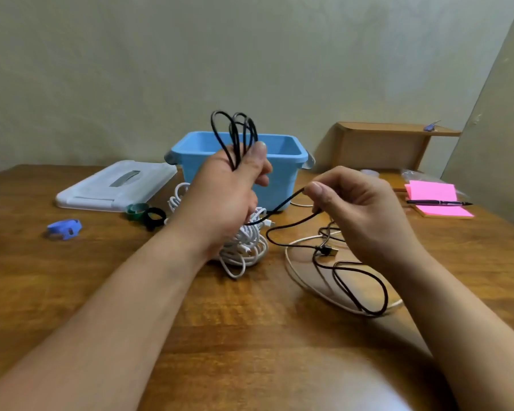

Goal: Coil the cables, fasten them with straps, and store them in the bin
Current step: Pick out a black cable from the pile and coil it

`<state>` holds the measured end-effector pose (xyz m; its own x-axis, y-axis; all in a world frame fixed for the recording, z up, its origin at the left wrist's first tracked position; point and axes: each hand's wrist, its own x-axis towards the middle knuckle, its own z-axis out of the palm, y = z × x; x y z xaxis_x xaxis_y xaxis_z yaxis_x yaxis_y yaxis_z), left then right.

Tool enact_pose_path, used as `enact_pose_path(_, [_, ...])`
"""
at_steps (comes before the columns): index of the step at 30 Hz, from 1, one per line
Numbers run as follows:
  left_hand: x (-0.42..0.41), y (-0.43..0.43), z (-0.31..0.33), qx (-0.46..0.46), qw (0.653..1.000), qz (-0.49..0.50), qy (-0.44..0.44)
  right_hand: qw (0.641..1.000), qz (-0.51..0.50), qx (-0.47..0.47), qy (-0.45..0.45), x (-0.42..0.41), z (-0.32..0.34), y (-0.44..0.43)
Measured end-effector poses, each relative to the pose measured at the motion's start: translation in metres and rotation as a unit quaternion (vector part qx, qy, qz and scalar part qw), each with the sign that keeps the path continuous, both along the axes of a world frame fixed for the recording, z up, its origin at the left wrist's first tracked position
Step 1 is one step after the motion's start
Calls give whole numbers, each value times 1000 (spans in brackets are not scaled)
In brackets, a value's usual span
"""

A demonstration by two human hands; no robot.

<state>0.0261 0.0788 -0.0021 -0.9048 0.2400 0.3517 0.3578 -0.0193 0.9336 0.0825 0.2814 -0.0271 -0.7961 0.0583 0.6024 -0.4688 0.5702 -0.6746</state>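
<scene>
One black cable is held by two hands above the middle of the surface: the left hand grips its gathered loops, and the right hand pinches its loose run between thumb and forefinger. One blue bin stands toward the far edge. A green strap, a black strap and a blue strap, three in all, lie nearer the left edge.

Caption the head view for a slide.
Left hand grips the black cable in loops while right hand pinches its loose run; blue bin waits behind.

Black cable half-coiled, loops upright before the open blue bin, tail trailing right; white cables heaped centre; straps left.
</scene>
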Motion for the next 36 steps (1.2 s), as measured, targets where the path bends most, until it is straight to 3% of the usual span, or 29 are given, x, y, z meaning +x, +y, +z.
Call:
enact_pose_path(3, [8,5,-4,-143,987,-39,60,998,40,-51,5,1,3,0])
enact_pose_path(8, [17,12,-9,-220,959,-114,140,984,93,-150,5,0,3,2])
enact_pose_path(16, [18,15,-7,-198,955,-154,160,942,200,-269,15,-1,8,1])
enact_pose_path(20, [12,10,-3,-94,978,-86,168,927,202,-314,17,0,11,3])
enact_pose_path(22, [7,10,-2,31,988,-62,136,946,181,-268,-23,1,11,2])
enact_pose_path(24, [5,13,0,148,983,-63,85,970,165,-150,-98,3,8,-3])
enact_pose_path(27, [5,11,4,206,976,-52,44,966,169,14,-194,5,0,-13])
enact_pose_path(29, [3,7,6,211,976,-35,32,967,148,54,-201,5,0,-12])
enact_pose_path(32, [-2,4,2,135,991,-21,17,976,128,-22,-175,4,5,-1])
enact_pose_path(34, [-2,7,-6,-8,999,-34,39,969,138,-128,-162,2,5,4])
enact_pose_path(36, [3,11,-11,-132,985,-81,74,955,157,-200,-153,0,5,4])
